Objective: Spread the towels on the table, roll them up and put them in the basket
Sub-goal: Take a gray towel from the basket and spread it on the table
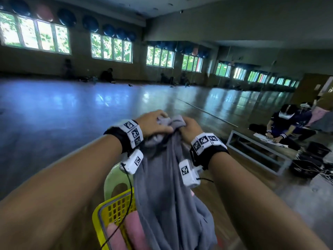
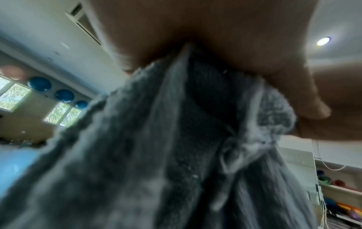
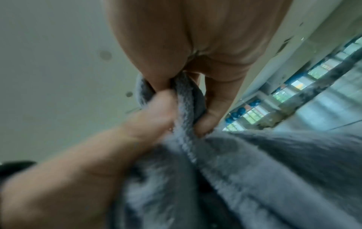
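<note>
A grey towel [image 1: 169,192] hangs bunched from both hands, raised in front of me. My left hand [image 1: 153,123] grips its top edge from the left, and my right hand [image 1: 189,126] grips it just to the right, knuckles almost touching. The towel [image 2: 156,155] fills the left wrist view under my left hand [image 2: 235,54]. In the right wrist view my right hand [image 3: 195,96] pinches a folded hem of the towel [image 3: 254,170]. Below hangs the yellow basket [image 1: 100,213], with rolled pink towels [image 1: 129,230] inside. The towel's lower end drapes over the basket.
A pale green chair [image 1: 115,179] stands behind the basket. At right, a low grey bench [image 1: 255,150] has a seated person [image 1: 286,127] behind it and black crates [image 1: 310,163] beside it. A wide shiny wooden floor [image 1: 90,109] stretches ahead.
</note>
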